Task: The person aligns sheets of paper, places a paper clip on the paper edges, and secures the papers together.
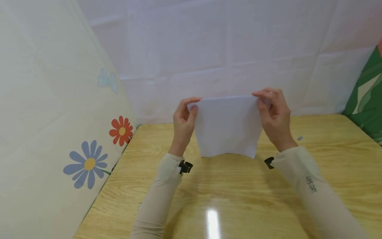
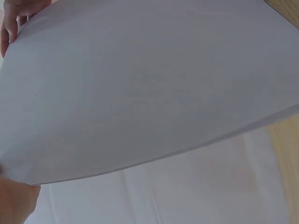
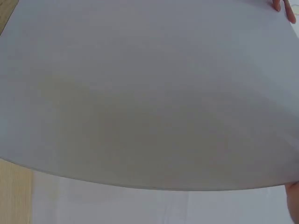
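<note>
- Head view: above the glossy wood-grain table (image 1: 238, 186), left hand (image 1: 183, 122) and right hand (image 1: 277, 118) pinch white paper (image 1: 228, 127) by its top corners.
- Behind the table: creased white backdrop (image 1: 223, 43).
- Left of the table: flower-printed panel (image 1: 38, 109).
- Right of the table: green print (image 1: 367, 103).

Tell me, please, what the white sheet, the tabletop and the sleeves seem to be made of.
The white sheet is probably matte paper: it looks thin and its lower edge curves. The tabletop looks like wood or wood-look laminate, with a glossy finish: grain shows, along with a bright reflection. The sleeves seem matte fabric, judging by their wrinkles.
</note>
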`<state>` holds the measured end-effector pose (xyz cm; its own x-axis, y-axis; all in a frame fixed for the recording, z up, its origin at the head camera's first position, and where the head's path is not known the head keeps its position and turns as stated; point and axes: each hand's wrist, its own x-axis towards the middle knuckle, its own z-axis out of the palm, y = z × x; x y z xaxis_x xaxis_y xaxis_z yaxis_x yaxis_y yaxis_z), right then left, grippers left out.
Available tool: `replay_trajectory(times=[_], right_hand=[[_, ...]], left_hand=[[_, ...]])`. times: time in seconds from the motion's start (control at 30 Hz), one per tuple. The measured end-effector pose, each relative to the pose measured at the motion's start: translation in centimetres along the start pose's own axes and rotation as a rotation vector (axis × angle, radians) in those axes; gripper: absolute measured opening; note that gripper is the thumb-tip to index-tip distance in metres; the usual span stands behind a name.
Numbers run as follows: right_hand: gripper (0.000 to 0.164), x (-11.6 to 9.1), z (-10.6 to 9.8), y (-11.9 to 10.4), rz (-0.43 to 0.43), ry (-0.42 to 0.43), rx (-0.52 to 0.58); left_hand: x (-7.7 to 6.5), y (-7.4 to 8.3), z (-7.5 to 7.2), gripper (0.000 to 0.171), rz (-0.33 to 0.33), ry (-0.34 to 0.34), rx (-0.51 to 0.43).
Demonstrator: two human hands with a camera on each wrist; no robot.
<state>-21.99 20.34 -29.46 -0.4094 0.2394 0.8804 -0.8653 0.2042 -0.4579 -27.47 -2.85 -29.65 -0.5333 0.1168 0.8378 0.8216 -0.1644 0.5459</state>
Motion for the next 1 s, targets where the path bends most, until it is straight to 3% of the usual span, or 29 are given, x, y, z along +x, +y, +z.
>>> replay_trajectory(times=[0.1,0.27,0.4,0.57,0.7,1.0], right_hand=[[0.026,-0.3,-0.4,1.0,0.056,-0.011,-0.003],[0.048,-0.9,-1.3,2.5,0.265,-0.04,0.11],[0.034,-1.6,-1.7,3.2,0.368,-0.054,0.156],[0.015,-2.2,-1.7,3.9,0.352,-0.072,0.182],[0.011,-2.4,-1.3,4.2,0.3,-0.067,0.164],[0.009,-2.2,-0.7,4.1,0.263,-0.033,0.138]], left_hand=[[-0.1,0.0,-0.1,0.025,-0.021,0.0,-0.001],[-0.3,-0.3,-0.6,0.034,-0.107,-0.031,-0.015],[-0.6,-0.8,-1.0,0.029,-0.192,-0.045,-0.035],[-1.2,-1.5,-1.1,0.025,-0.243,-0.059,-0.03],[-1.4,-1.6,-0.8,0.021,-0.249,-0.054,0.016],[-1.5,-1.8,-0.1,0.018,-0.166,-0.029,0.113]])
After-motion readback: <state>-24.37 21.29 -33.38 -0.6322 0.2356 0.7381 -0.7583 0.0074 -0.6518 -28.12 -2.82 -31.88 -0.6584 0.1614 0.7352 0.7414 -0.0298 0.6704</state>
